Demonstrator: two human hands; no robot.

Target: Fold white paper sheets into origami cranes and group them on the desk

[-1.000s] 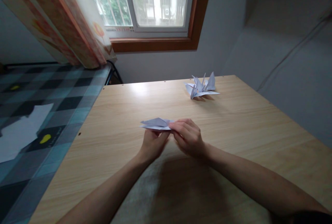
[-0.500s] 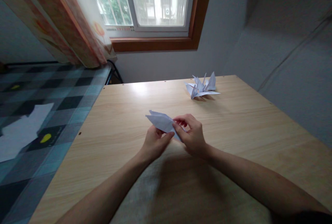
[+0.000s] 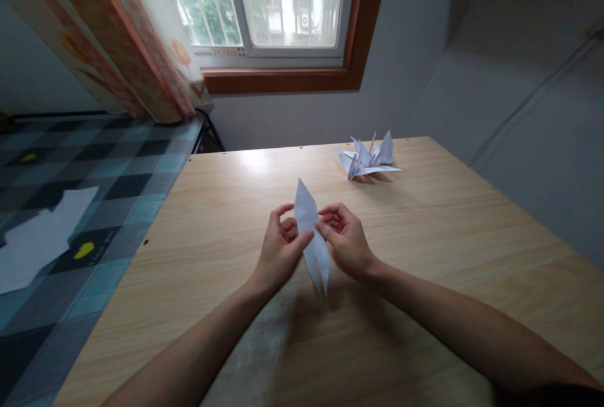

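Between my two hands is a folded white paper (image 3: 307, 213), long and narrow. One pointed end faces away from me, and the near end splits into two slim points. My left hand (image 3: 282, 243) grips its left edge, thumb lying across the front and fingers curled behind. On the other side, my right hand (image 3: 346, 237) pinches the right edge at mid-length between thumb and fingers. Both hands are above the wooden table, with the paper held roughly upright. The back of the paper is hidden.
Folded white paper cranes (image 3: 368, 158) stand close together near the table's far edge. The light wooden table (image 3: 226, 218) fills the middle. To the left, white paper sheets (image 3: 42, 237) lie on a checked cloth (image 3: 127, 177). A window (image 3: 287, 4) and curtain (image 3: 117, 36) are behind.
The folded paper has turned from pointing left to standing lengthwise, its split end now toward me. My fingers have shifted to its two side edges. The cranes have stayed put.
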